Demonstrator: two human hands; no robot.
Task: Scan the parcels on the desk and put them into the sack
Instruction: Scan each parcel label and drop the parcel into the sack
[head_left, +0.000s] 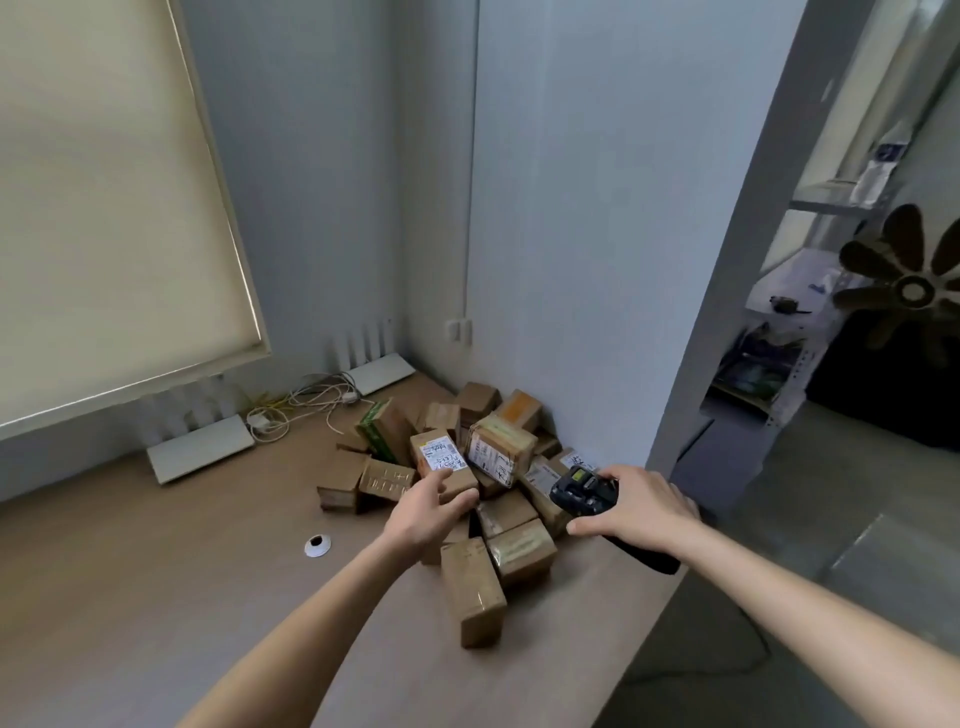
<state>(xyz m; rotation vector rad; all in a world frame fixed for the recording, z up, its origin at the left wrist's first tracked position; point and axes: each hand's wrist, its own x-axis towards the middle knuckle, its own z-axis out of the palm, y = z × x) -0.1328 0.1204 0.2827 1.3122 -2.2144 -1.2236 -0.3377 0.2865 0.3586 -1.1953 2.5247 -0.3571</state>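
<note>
My left hand (426, 512) grips labelled parcel (442, 462); right hand (636, 512) holds scanner (584, 491), handle partly hidden; label text illegible.

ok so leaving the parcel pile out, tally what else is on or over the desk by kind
white routers: 2
cable tangle: 1
cable grommet: 1
scanner, gripped in the right hand: 1
total: 5
</note>
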